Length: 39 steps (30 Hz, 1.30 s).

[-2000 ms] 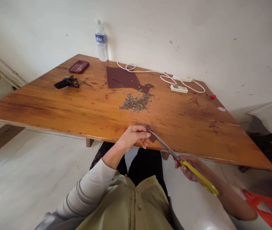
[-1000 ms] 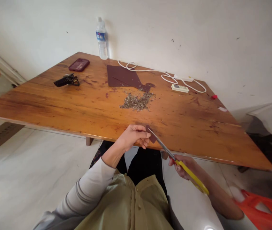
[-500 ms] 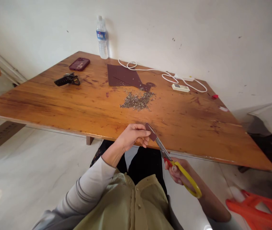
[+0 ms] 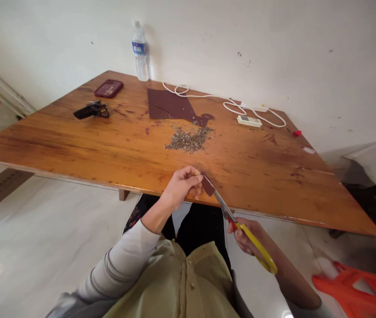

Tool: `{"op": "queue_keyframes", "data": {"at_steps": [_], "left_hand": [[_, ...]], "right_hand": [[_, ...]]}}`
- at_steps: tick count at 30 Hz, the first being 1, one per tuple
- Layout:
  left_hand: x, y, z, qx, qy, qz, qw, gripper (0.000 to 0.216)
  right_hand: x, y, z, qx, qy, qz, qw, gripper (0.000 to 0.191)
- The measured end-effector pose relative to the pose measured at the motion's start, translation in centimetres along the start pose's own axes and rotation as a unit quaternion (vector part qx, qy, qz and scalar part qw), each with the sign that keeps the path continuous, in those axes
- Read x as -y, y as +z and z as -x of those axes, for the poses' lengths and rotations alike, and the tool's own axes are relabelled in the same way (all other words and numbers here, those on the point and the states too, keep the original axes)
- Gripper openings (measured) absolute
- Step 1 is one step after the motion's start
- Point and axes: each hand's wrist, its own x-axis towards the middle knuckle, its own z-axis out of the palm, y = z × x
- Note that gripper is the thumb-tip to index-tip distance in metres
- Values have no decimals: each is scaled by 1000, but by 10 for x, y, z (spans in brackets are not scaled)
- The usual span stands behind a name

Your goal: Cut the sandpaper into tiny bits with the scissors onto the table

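Pinching the scrap [image 4: 208, 188] with the left hand [image 4: 180, 187], on the near side of the pile [image 4: 189, 140]; gripping scissors [image 4: 240, 225] with the right hand [image 4: 256, 229], nearer still and right of the pile. Could nip the left fingertips [image 4: 199, 179] through a slip or twist of the scrap.

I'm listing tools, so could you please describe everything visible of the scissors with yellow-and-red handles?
The scissors with yellow-and-red handles have slim, silvery blades that look metal; the handles look plastic. They slant over the near edge of the brown wooden table, handles in the right-hand grip, blades pointing up-left and touching a small, flat, dark-brown piece. Whether the blades are closed is unclear.
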Motion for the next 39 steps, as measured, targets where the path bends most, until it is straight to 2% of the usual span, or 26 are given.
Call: {"op": "queue_keyframes", "data": {"at_steps": [5,10,14,18,21,29,34,39], "left_hand": [[1,-2,0,7,6,2,1000,25],[2,-3,-1,18,11,-6,1000,26],[1,-4,-1,25,5,-7,1000,29],[0,-3,-1,21,1,0,1000,31],[-1,-3,-1,18,5,14,1000,30],[0,-2,-1,17,3,44,999,32],[-1,-4,0,12,-8,54,998,34],[-2,-4,1,8,-9,70,997,35]], "right_hand": [[5,-2,4,1,-5,3,1000,35],[8,-6,2,-3,-43,8,999,41],[4,-7,-2,-1,-12,-1,1000,48],[0,-5,2,10,-61,30,998,50],[-3,1,4,14,-55,33,998,53],[-15,13,3,46,-119,31,991,80],[-34,16,-6,70,-116,-23,990,78],[-44,32,-8,61,-147,-53,986,72]]}}
